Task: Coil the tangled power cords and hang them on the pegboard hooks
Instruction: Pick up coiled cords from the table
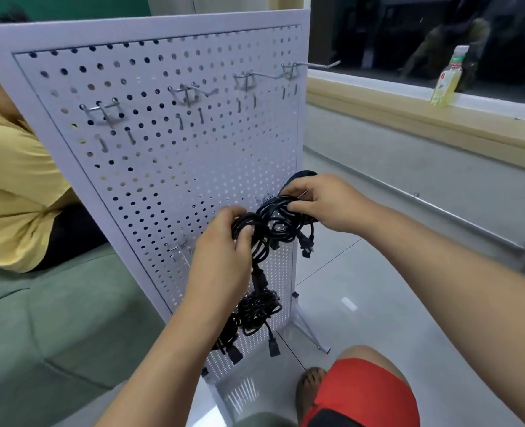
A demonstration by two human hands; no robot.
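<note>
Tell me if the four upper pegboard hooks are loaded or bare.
Bare. Nothing hangs on the upper hooks; the black cords are lower down, gripped by the left hand and right hand.

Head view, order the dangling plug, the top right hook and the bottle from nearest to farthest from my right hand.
1. Plug: hanging from the cords just below the right hand.
2. Hook: top right of the pegboard, above the hand.
3. Bottle: on the windowsill, far right.

Black cords [273, 223], white perforated pegboard [150, 167]
</note>
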